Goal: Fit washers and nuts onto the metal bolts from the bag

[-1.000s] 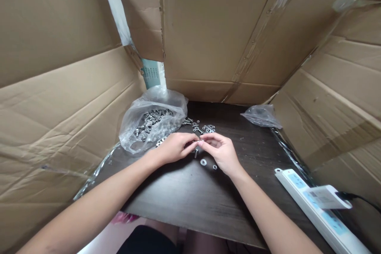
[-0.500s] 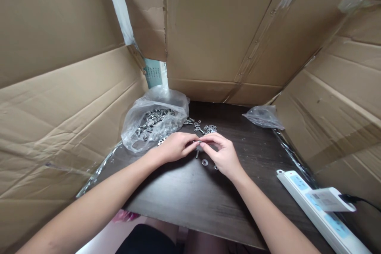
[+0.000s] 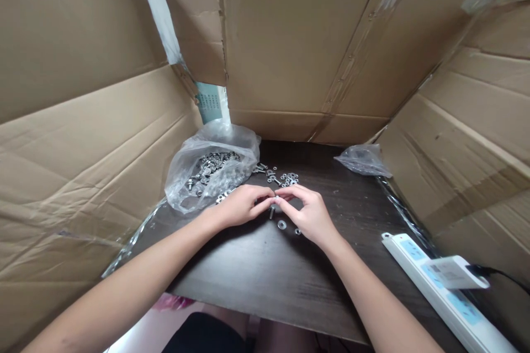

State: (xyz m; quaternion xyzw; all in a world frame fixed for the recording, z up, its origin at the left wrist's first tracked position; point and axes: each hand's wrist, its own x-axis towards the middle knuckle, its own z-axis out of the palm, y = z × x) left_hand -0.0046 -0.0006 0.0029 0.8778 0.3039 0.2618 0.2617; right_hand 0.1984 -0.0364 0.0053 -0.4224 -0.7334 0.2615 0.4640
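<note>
My left hand point(image 3: 244, 204) and my right hand point(image 3: 307, 212) meet over the table, thumbs and fingertips pinched together. Between the fingertips is a tiny, pale metallic piece point(image 3: 277, 197), mostly covered, whose kind I cannot make out. Just below the fingers a bolt point(image 3: 272, 213) shows its shank; whether it lies on the table or hangs from the fingers I cannot tell. A flat washer point(image 3: 282, 225) lies flat below the right fingers, and a nut point(image 3: 297, 231) sits by the heel of the right hand. Beyond the hands are scattered nuts and washers point(image 3: 290, 178).
A clear plastic bag point(image 3: 178, 182) full of bolts stands behind my left hand. Another plastic bag point(image 3: 364, 160) lies at the back right. A white power strip point(image 3: 439, 287) with a plugged-in adapter runs along the right. Cardboard walls point(image 3: 298, 44) enclose the dark table point(image 3: 248, 281).
The whole view has shifted slightly. Both hands stay pinched together in nearly the same place, with small finger movements. The bolt, washer and nut below them look unmoved on the whole.
</note>
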